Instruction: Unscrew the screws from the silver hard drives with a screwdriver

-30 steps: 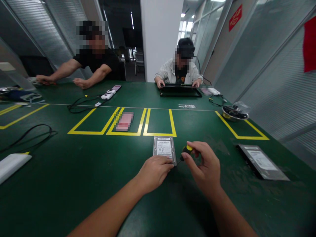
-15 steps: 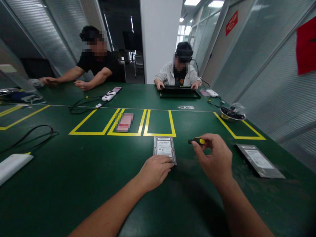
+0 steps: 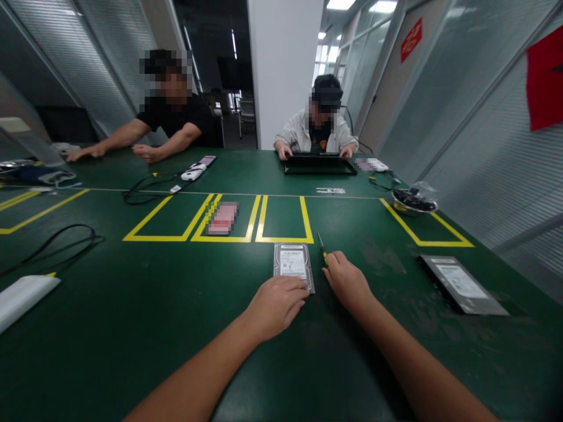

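A hard drive [image 3: 291, 258] lies label up on the green table, in front of a yellow-taped rectangle. My left hand [image 3: 278, 302] covers its near end, fingers curled over the right edge; the thumb is hidden. Just right of the drive, my right hand [image 3: 346, 278] is closed around a small yellow-and-black screwdriver [image 3: 324, 253]. Its thin metal shaft points away from me. Whether it touches the table I cannot tell. A larger flat drive-like metal unit [image 3: 461, 284] with a white label lies farther right.
Yellow tape rectangles [image 3: 284, 240] mark the table. A bowl of dark small parts [image 3: 413, 202] stands at right. A pinkish phone-like slab [image 3: 223, 218], cables [image 3: 61, 237] and a white box [image 3: 26, 296] lie leftward. Opposite sit two people; one holds a black frame [image 3: 320, 165].
My right hand has moved left and closer to the drive, turning the screwdriver so its shaft points forward. My left hand stays on the drive. A person's arm at far left has shifted slightly.
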`<state>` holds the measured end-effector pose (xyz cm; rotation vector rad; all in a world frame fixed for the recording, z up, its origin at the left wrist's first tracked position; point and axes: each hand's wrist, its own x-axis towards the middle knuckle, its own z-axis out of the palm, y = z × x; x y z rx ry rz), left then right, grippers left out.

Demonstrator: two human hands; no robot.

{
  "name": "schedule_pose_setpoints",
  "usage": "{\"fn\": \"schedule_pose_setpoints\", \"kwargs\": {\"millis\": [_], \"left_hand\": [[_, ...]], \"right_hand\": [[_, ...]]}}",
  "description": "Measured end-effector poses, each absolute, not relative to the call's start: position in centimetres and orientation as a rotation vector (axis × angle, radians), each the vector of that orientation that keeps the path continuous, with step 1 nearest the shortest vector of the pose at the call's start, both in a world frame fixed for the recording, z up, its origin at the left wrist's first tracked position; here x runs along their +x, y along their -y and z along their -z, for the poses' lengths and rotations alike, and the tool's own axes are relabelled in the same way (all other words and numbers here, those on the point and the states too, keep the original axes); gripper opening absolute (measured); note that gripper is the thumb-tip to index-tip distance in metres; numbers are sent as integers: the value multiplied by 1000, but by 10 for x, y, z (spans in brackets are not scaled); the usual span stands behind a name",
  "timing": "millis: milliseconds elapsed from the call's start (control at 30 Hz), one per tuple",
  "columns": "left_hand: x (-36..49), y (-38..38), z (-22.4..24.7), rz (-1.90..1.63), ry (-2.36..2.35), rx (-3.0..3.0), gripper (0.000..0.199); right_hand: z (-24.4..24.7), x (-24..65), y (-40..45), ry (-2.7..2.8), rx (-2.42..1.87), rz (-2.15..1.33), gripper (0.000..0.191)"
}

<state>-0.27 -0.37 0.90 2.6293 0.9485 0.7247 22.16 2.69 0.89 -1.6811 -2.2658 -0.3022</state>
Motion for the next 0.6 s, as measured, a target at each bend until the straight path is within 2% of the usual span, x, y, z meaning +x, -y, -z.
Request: {"fn": "schedule_pose_setpoints", "kwargs": {"millis": [233,400,500,600], "left_hand": [[-4,5,-11,-756,-907,2625,27],[-10,-1,-15,-1034,-1155,2488,24],[-18,-7,-16,-1142,-1597,2166,29],[-24,-14,-15,-1135,-1741,1869,30]], "right_hand": [[-25,220,-24,2280,-1724,177,8],[-39,204,-18,2188,-1620,7,20],[-42,189,-14,2154,-1499,-155,38],[-41,178,-11,2119,-1433,-296,52]]}}
